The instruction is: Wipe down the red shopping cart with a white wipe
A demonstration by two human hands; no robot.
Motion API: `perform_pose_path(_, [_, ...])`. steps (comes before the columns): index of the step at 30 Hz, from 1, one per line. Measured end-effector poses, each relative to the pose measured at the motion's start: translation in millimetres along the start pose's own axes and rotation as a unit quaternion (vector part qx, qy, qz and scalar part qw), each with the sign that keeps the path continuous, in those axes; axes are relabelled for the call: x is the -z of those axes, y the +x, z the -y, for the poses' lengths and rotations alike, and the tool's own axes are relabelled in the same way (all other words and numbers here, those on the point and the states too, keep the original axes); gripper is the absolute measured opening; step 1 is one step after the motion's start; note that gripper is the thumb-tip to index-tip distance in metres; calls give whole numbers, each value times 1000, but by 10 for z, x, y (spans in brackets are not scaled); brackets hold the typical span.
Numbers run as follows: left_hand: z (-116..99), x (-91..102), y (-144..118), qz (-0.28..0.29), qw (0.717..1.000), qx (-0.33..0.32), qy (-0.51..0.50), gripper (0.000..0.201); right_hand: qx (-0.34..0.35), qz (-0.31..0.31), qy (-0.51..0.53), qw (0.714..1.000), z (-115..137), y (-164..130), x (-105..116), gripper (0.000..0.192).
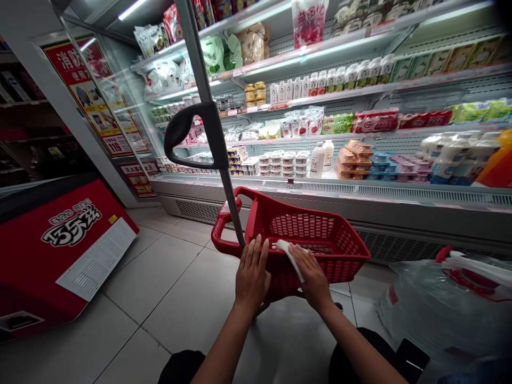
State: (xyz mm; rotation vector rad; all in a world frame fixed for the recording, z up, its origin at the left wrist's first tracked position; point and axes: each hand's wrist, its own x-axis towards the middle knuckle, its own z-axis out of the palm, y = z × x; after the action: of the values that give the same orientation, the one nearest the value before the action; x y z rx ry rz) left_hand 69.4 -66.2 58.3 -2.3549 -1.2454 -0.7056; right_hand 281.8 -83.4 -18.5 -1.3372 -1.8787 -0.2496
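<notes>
A red plastic shopping basket on wheels stands on the tiled floor in front of me. Its grey pull rod rises to the upper left and carries a black grip. My left hand lies flat on the basket's near rim with fingers spread. My right hand presses a white cloth against the same rim, just right of the left hand. The basket looks empty inside.
An open refrigerated shelf unit with yoghurt cups, bottles and packets runs along the back. A red chest freezer stands at the left. A large clear water jug with a red cap sits at the lower right.
</notes>
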Motion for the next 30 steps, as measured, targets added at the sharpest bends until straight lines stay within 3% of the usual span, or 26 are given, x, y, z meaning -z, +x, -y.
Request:
perform_pose_path(3, [-80,17,8,-6,1000,11,1,97,-45,-15,-26,999,-182,-175,67,74])
perform_pose_path(5, [-139,28,16,-8,1000,15,0,99,-67,-26,-26,997,-153,-169,50,73])
perform_pose_path(8, [-211,52,24,-4,1000,9,-6,100,-63,-29,8,998,103,13,-36,75])
perform_pose_path(13, [-260,118,31,-26,999,1,-19,92,9,-26,111,993,657,394,-167,74])
perform_pose_path(16, [-241,140,25,-37,999,3,-24,90,24,-22,127,991,720,448,-177,71])
perform_pose_path(20, [-183,130,-3,-14,1000,-12,3,89,32,-14,86,996,404,293,-109,72])
perform_pose_path(23, [-144,95,-30,24,999,-25,33,86,10,4,40,999,-11,57,13,72])
perform_pose_path(27, [-131,19,-41,32,998,-19,55,78,-47,-9,-21,999,-543,-271,196,66])
perform_pose_path(30, [-157,-27,-27,27,998,-7,56,74,-78,-30,-41,996,-653,-356,229,64])
